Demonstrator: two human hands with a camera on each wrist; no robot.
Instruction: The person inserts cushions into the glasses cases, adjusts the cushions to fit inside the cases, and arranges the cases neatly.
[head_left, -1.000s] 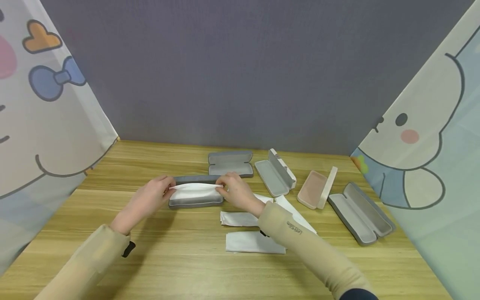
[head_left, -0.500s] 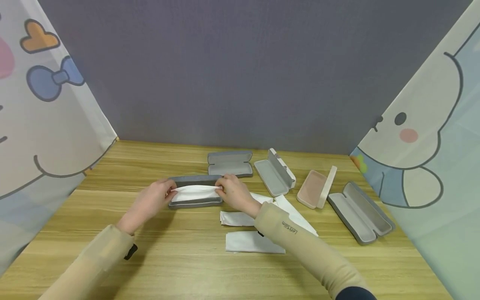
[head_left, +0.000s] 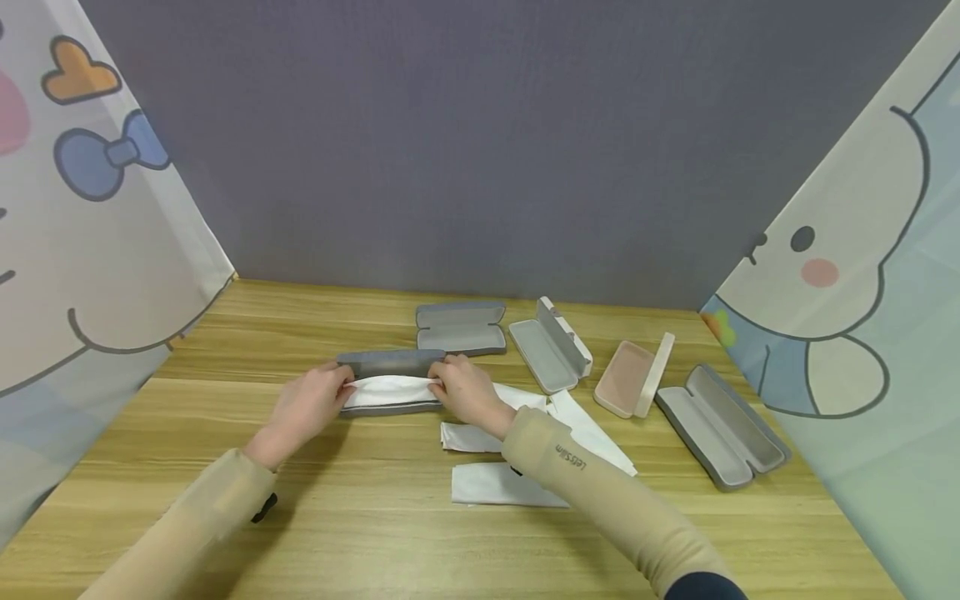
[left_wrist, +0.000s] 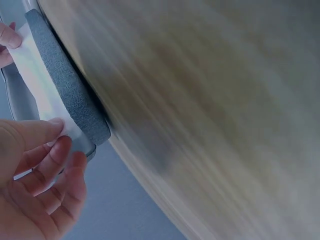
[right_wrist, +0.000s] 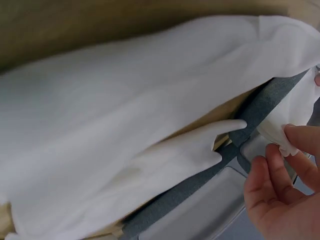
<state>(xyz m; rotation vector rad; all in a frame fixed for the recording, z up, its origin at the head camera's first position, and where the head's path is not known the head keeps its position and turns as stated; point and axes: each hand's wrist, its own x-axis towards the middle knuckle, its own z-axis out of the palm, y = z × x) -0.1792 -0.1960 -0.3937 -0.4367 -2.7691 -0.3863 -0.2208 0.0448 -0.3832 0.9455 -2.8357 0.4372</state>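
A folded white cloth (head_left: 393, 391) stretches between my two hands, over the open grey glasses case (head_left: 392, 363) at the left middle of the table. My left hand (head_left: 318, 400) pinches the cloth's left end between thumb and fingers; in the left wrist view its thumb presses on the white cloth (left_wrist: 45, 85), beside the case's dark grey fabric wall (left_wrist: 65, 75). At the other end my right hand (head_left: 467, 390) pinches a corner, which in the right wrist view bunches under the thumb (right_wrist: 300, 137). The cloth hides most of the case's inside.
Several more white cloths (head_left: 510, 485) lie right of the case, partly under my right forearm. Behind and to the right stand other open cases: a grey one (head_left: 461, 337), a white one (head_left: 543, 354), a pink-lined one (head_left: 624, 379) and a larger grey one (head_left: 708, 433). A grey panel (head_left: 480, 150) closes the back.
Both hands have moved slightly down and nearer with the cloth, which now covers more of the case's lower half. The other cases and cloths stay where they were.
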